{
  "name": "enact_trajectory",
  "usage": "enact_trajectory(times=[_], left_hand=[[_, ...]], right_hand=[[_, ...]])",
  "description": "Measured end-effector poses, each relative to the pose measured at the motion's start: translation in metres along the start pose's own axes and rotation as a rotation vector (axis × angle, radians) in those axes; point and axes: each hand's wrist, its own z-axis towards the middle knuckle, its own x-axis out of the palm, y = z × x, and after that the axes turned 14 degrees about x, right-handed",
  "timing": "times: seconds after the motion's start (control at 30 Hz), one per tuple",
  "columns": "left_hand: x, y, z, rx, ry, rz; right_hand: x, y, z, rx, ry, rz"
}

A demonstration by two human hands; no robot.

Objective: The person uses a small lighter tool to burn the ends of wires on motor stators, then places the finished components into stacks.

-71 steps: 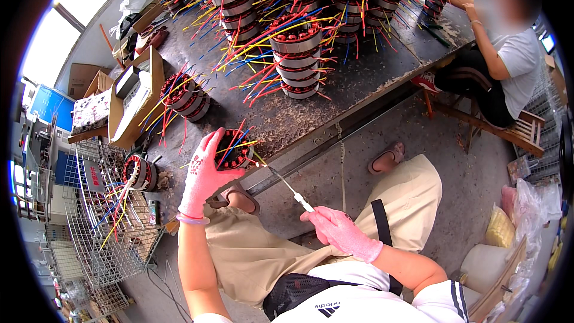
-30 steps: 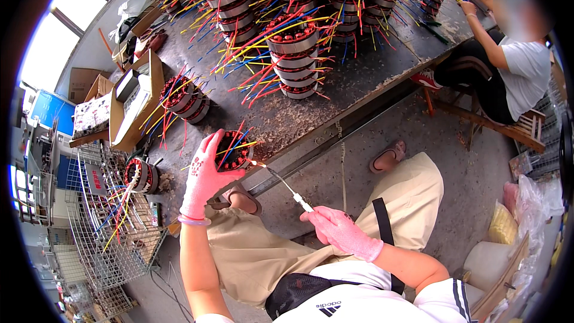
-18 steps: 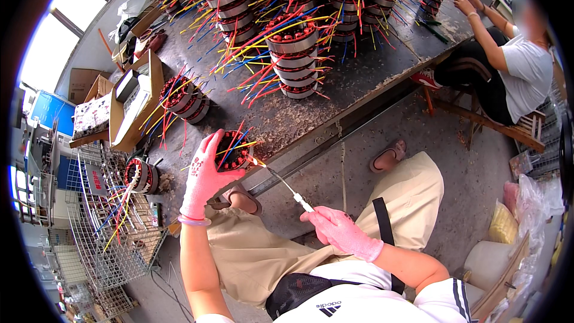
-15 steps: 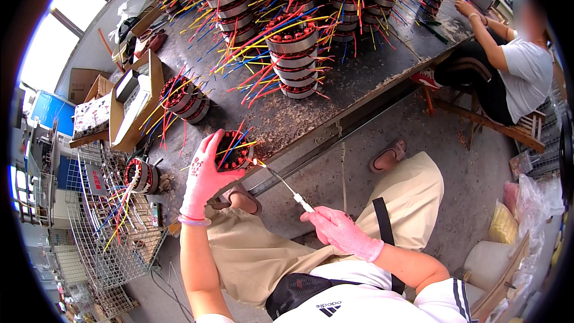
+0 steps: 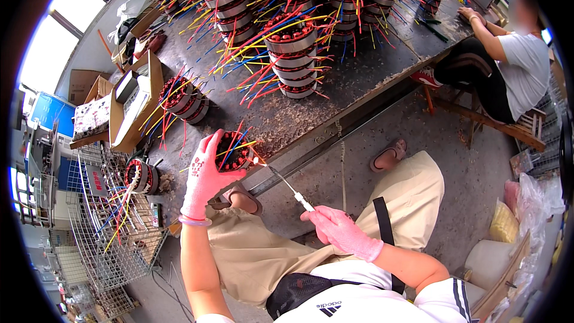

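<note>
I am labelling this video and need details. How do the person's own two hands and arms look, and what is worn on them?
Both hands wear pink knit gloves with snug cuffs. The left hand glove shows faint red print on its back, and a thin pink bangle circles that wrist. The right hand glove looks plain. Both forearms are bare; short white sleeves with dark stripes begin near the picture's lower edge.

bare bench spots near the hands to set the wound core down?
One free patch: the workbench front edge right of the core in the left hand, below the tall stack. Behind and around that stack it is crowded with cores and wires. The right hand holds a thin tool.
</note>
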Motion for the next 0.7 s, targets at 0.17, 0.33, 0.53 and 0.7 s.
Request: enact_trajectory(times=[0.17,0.33,0.53,0.7], left_hand=[[0.0007,0.0026,-0.0008,0.016,-0.001,0.022],[0.0004,0.0018,-0.0006,0.01,0.003,0.011],[0.0003,0.0011,-0.0002,0.004,0.003,0.005],[0.0003,0.0008,0.0,0.001,0.0,0.0]], right_hand=[[0.0002,0.0,0.0006,0.002,0.012,0.012],[-0.0009,-0.0021,0.0022,-0.008,0.026,0.014],[-0.0005,-0.0028,0.002,-0.013,0.017,0.006],[-0.0007,-0.0013,0.0006,0.001,-0.006,-0.02]])
